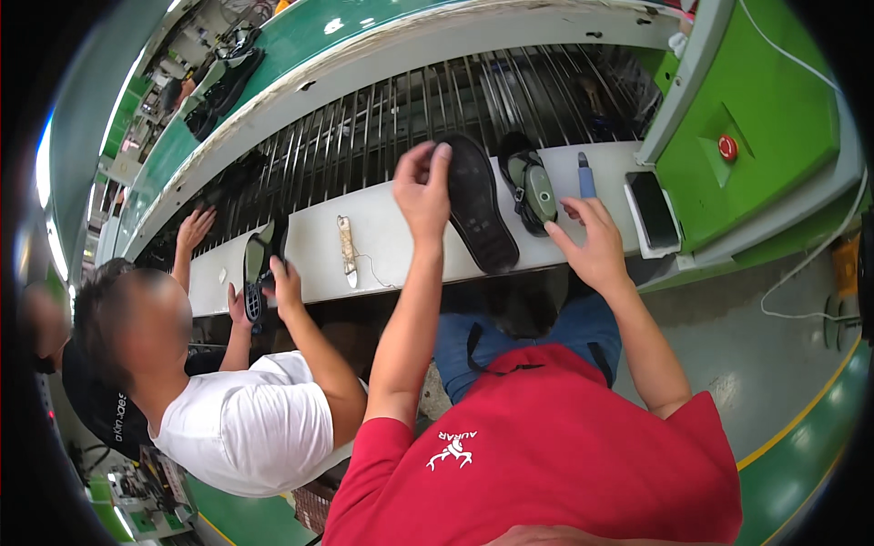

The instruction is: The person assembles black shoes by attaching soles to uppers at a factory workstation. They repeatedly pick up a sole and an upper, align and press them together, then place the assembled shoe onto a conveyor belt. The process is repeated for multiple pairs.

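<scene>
**Sole check at the white ledge**

On the white ledge (401,238) I am partway through handling a black shoe sole (477,202), tilted up on it, tread facing me. Next it wants a steady turn without slipping, I judge. My left hand (421,191) pinches the sole's top edge, fingers closed on it. My right hand (594,244) rests half-open on the ledge beside a grey-green sandal (533,187), holding nothing.

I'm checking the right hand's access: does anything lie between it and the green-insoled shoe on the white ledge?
Nothing visible does. The right hand rests on the white ledge just right of the green-insoled shoe; the blue tool lies farther back, off that line.
</scene>
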Tool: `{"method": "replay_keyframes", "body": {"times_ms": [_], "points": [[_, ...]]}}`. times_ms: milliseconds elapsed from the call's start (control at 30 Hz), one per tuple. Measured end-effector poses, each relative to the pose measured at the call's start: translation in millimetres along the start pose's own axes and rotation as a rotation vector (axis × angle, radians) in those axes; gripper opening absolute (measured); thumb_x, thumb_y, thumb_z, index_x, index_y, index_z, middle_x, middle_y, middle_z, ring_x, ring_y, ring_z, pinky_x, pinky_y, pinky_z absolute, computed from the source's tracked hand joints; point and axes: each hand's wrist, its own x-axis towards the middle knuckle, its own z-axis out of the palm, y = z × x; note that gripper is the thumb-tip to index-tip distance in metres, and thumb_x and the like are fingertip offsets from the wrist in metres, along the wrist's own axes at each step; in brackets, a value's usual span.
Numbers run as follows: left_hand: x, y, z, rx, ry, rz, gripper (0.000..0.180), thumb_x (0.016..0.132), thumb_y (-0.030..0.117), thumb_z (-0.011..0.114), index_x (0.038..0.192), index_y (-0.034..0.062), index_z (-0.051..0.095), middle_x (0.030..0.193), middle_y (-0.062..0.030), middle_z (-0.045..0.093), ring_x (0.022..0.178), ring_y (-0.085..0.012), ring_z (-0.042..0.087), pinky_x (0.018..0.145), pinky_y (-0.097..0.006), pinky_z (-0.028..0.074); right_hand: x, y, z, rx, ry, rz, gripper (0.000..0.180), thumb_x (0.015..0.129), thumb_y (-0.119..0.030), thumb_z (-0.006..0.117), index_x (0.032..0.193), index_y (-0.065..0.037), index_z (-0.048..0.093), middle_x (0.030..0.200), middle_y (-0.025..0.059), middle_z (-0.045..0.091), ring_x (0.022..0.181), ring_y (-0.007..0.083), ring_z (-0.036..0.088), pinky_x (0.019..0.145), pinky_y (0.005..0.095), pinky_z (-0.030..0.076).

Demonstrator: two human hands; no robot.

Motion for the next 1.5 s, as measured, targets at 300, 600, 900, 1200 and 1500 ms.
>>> {"method": "replay_keyframes", "body": {"times_ms": [300, 600, 900, 1200, 1500], "points": [[-36.7, 67.2, -19.9, 0.224, -0.143, 0.467, 0.028, 0.109, 0.003, 0.072, 0.137, 0.0009, 0.072, 0.131, -0.0092, 0.074, 0.112, -0.0153, 0.07, 0.098, -0.029, 0.056, 60.5, -71.2, 23.5, 0.371, 0.294, -0.372, 0.048, 0.105, -0.019, 0.076, 0.149, -0.005, 0.063, 0.127, 0.0173, 0.07, 0.115, 0.0373, 0.07, 0.103, 0.0448, 0.055], [-156.3, 48.3, -47.5, -0.058, -0.06, -0.164, 0.034, 0.111, 0.004, 0.068, 0.144, -0.0048, 0.07, 0.13, -0.0117, 0.076, 0.116, -0.017, 0.07, 0.106, -0.033, 0.055, -19.1, -46.7, 75.6, 0.389, -0.013, -0.221, 0.034, 0.106, -0.024, 0.074, 0.135, -0.006, 0.072, 0.109, 0.013, 0.076, 0.103, 0.0356, 0.071, 0.102, 0.0453, 0.05], [-106.4, 109.5, -45.0, 0.002, -0.116, 0.123, 0.031, 0.1, 0.001, 0.084, 0.128, -0.0073, 0.075, 0.117, -0.0111, 0.077, 0.102, -0.0157, 0.071, 0.089, -0.027, 0.056, 22.9, -83.4, 19.7, 0.519, 0.099, -0.31, 0.041, 0.096, -0.011, 0.085, 0.135, -0.007, 0.074, 0.112, 0.0099, 0.077, 0.095, 0.0308, 0.07, 0.089, 0.041, 0.054], [-100.5, 119.8, -35.6, -0.026, -0.203, 0.019, 0.03, 0.099, 0.005, 0.087, 0.125, -0.0067, 0.077, 0.105, -0.0081, 0.077, 0.09, -0.0117, 0.07, 0.081, -0.024, 0.056, 16.0, -93.3, -5.7, 0.69, 0.129, -0.055, 0.028, 0.098, -0.013, 0.088, 0.121, 0.0, 0.08, 0.098, 0.0104, 0.078, 0.082, 0.017, 0.078, 0.075, 0.0294, 0.063], [-108.4, 120.2, -24.9, 0.087, -0.107, 0.069, 0.023, 0.107, 0.011, 0.079, 0.121, -0.007, 0.078, 0.103, -0.0093, 0.08, 0.092, -0.0113, 0.07, 0.084, -0.024, 0.057, 13.9, -87.3, -6.1, 0.644, 0.087, -0.09, 0.026, 0.101, -0.013, 0.085, 0.121, 0.003, 0.081, 0.097, 0.0102, 0.079, 0.08, 0.0153, 0.076, 0.073, 0.0272, 0.059]]}}
